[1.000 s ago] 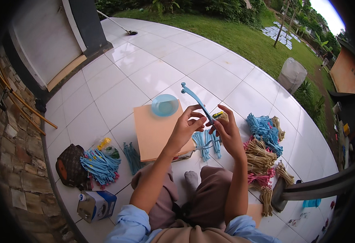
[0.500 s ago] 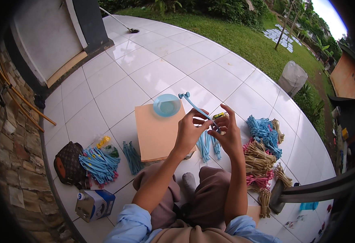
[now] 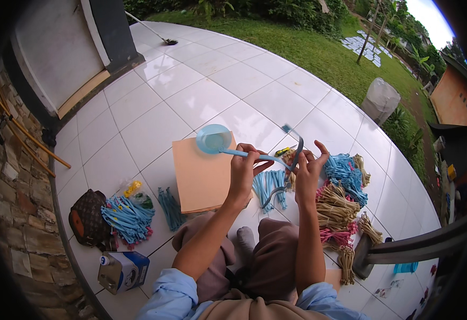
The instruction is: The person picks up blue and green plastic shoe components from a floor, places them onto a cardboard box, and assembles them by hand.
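Holding blue strap (image 3: 233, 153) in left hand (image 3: 242, 175), thumb to fingers, across right edge of board (image 3: 201, 181) | pinching darker length (image 3: 300, 148) in right hand (image 3: 307, 178), right of board; cannot tell if same piece | presumably spread to keep ends apart | versus half-second earlier: swung from pointing away to leftward over board

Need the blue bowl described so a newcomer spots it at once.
On the white tiled floor, find the peach board. The bowl sits at its far edge, beyond the left hand. It is round and hollow, unlike the thin blue strap in that hand.
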Tool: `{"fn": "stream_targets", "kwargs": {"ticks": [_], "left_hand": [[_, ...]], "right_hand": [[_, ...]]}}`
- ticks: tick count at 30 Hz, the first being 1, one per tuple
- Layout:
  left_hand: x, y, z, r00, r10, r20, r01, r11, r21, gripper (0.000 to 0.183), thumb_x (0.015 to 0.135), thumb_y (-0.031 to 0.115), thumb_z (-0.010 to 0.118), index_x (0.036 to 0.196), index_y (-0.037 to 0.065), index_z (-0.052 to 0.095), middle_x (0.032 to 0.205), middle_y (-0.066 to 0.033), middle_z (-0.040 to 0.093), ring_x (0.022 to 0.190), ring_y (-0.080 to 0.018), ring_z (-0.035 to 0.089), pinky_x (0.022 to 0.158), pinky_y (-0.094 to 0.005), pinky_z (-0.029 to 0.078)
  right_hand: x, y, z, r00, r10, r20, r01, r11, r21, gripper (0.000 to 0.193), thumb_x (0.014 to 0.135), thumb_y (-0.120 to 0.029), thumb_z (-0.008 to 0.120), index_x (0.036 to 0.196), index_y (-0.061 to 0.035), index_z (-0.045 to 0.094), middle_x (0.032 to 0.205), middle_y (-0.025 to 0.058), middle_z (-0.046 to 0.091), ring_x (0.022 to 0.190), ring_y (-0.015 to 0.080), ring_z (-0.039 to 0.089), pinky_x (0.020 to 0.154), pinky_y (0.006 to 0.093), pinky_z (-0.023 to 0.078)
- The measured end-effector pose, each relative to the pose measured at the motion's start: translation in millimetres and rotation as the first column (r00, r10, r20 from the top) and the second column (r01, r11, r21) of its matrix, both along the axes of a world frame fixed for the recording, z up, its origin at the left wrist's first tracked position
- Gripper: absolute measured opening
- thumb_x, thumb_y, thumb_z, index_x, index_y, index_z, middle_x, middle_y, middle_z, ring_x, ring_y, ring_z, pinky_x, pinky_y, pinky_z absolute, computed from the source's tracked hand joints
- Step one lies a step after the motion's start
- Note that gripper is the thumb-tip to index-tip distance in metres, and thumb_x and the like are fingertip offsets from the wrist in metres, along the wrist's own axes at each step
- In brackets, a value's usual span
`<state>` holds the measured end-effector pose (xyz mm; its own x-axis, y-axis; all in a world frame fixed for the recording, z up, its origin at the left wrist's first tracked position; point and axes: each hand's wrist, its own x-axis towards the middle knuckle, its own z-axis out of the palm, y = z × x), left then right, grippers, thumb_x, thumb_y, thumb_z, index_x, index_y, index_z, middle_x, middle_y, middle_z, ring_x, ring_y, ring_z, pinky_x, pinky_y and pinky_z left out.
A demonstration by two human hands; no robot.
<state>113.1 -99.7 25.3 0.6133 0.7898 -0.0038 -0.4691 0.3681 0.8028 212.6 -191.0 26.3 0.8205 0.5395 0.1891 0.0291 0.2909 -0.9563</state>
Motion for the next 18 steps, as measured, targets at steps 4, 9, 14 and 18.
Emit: {"fn": "stream_targets", "kwargs": {"ticks": [4, 9, 14, 18], "left_hand": [[-9.5, 15.0, -1.4, 0.994, 0.102, -0.026, -0.102, 0.995, 0.015, 0.017, 0.088, 0.012, 0.054, 0.100, 0.006, 0.045, 0.082, -0.0073, 0.054, 0.083, -0.0167, 0.059, 0.078, -0.0352, 0.053], [-26.1, 25.2, 13.6, 0.954, -0.158, -0.255, 0.219, 0.947, 0.234, 0.036, 0.080, 0.012, 0.068, 0.109, 0.005, 0.048, 0.090, -0.0053, 0.056, 0.086, -0.0127, 0.057, 0.081, -0.0286, 0.049], [-50.3, 47.6, 19.8, 0.956, -0.107, -0.275, 0.223, 0.872, 0.435, 0.041, 0.076, 0.016, 0.073, 0.109, 0.005, 0.052, 0.099, -0.0038, 0.054, 0.096, -0.0118, 0.053, 0.087, -0.0278, 0.045], [-69.2, 66.0, 30.8, 0.988, 0.145, -0.055, -0.116, 0.926, 0.360, 0.007, 0.087, 0.006, 0.052, 0.093, 0.006, 0.049, 0.094, -0.0046, 0.051, 0.098, -0.0146, 0.051, 0.092, -0.0326, 0.043]], "right_hand": [[9.2, -0.2, -5.3, 0.978, -0.201, -0.054, 0.202, 0.979, 0.005, 0.040, 0.090, 0.003, 0.037, 0.124, -0.0088, 0.018, 0.081, 0.0066, 0.049, 0.063, 0.0093, 0.050, 0.051, 0.0202, 0.042], [27.0, 4.5, -14.2, 0.948, -0.264, 0.178, 0.261, 0.964, 0.039, 0.041, 0.091, 0.002, 0.039, 0.125, -0.0085, 0.017, 0.079, 0.0056, 0.049, 0.062, 0.0084, 0.047, 0.055, 0.0210, 0.040], [26.4, 9.4, 0.8, 0.917, -0.233, 0.323, 0.270, 0.960, -0.075, 0.041, 0.092, 0.000, 0.039, 0.125, -0.0080, 0.017, 0.077, 0.0075, 0.050, 0.062, 0.0094, 0.046, 0.057, 0.0233, 0.040], [23.0, 15.4, 17.2, 0.889, -0.178, 0.422, 0.234, 0.969, -0.085, 0.042, 0.092, 0.000, 0.040, 0.125, -0.0084, 0.017, 0.076, 0.0074, 0.050, 0.063, 0.0095, 0.047, 0.058, 0.0238, 0.040]]}}
